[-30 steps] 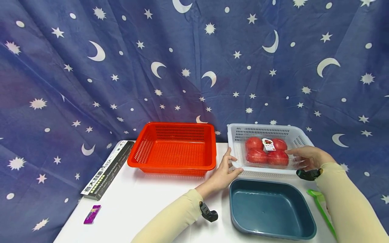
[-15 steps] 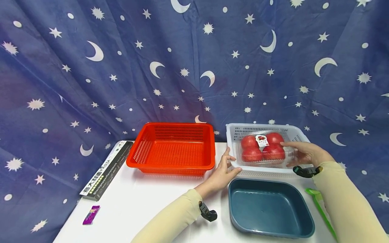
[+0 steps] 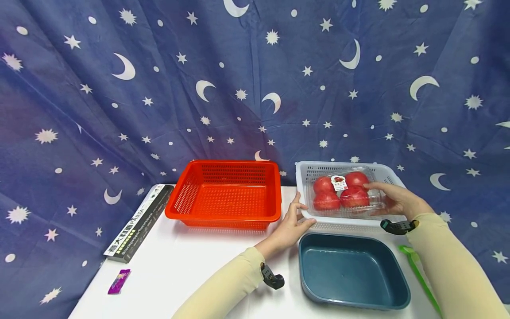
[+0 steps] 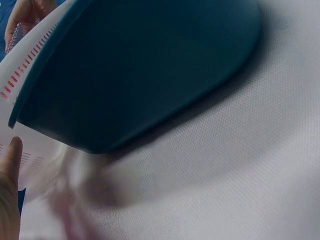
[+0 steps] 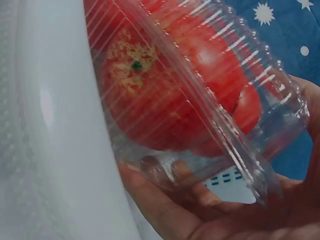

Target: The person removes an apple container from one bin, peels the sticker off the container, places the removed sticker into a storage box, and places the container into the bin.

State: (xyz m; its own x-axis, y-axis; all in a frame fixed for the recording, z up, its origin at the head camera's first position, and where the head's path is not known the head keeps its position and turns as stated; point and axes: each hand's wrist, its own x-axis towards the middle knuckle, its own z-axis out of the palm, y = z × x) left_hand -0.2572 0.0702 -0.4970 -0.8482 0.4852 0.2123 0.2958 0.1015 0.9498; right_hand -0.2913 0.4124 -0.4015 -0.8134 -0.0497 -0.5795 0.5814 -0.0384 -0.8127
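Observation:
A clear plastic box of red fruit (image 3: 326, 200), with a white label on its lid, is in the white basket (image 3: 378, 170), turned a little askew. My right hand (image 3: 398, 201) grips the right end of the box. In the right wrist view, fingers (image 5: 160, 210) reach under the box and one fruit (image 5: 145, 100) shows a green stem spot. My left hand (image 3: 288, 228) rests at the basket's front left corner, fingers spread against the rim. In the left wrist view, only one of its fingers (image 4: 9, 165) shows, below the blue tub's rim.
A dark blue tub (image 3: 350, 270) stands in front of the white basket. A red basket (image 3: 235, 219) is to its left. Further left lie a pasta box (image 3: 139, 223) and a purple packet (image 3: 119, 281). A green item (image 3: 422, 279) lies partly under my right forearm.
The fruit box has slid left inside the white basket and turned slightly, its right end rising toward the back. My right hand has gone left with it. The left hand keeps its place.

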